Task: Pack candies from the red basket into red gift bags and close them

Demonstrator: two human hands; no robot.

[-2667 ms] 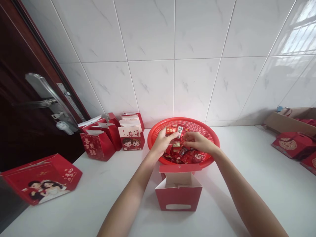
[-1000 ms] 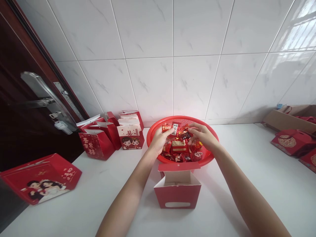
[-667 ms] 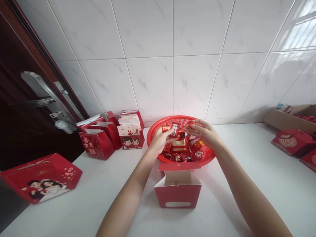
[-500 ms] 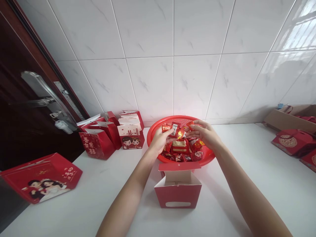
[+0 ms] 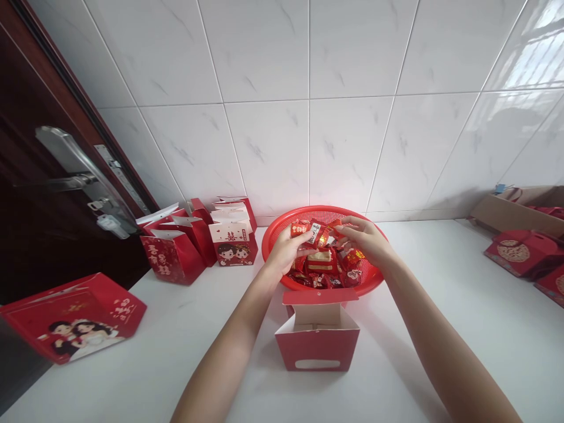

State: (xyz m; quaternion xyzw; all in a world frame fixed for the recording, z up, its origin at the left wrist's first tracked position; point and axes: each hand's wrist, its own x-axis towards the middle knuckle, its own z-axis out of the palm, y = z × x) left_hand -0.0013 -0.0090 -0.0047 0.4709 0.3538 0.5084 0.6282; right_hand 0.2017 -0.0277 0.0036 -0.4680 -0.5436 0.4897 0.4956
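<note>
A red plastic basket (image 5: 379,281) full of wrapped candies (image 5: 321,261) stands against the tiled wall. Over its left part, my left hand (image 5: 284,251) is closed on red wrapped candies (image 5: 299,230), one with a white label beside the thumb. My right hand (image 5: 365,238) is over the right part of the basket, its fingers pinching a small orange-red candy (image 5: 337,225). Just in front of the basket, an open red box (image 5: 318,349) stands upright with its flaps raised and pale inside showing.
Folded red gift boxes (image 5: 176,258) and a box with two cartoon faces (image 5: 233,249) stand at the left, near the door. A red bag (image 5: 92,317) lies nearer. At the right are a cardboard carton (image 5: 515,216) and red boxes (image 5: 520,252).
My right fingers have shifted slightly left, closer to my left hand. The candies in my left hand have tilted a little. The open box has not moved.
</note>
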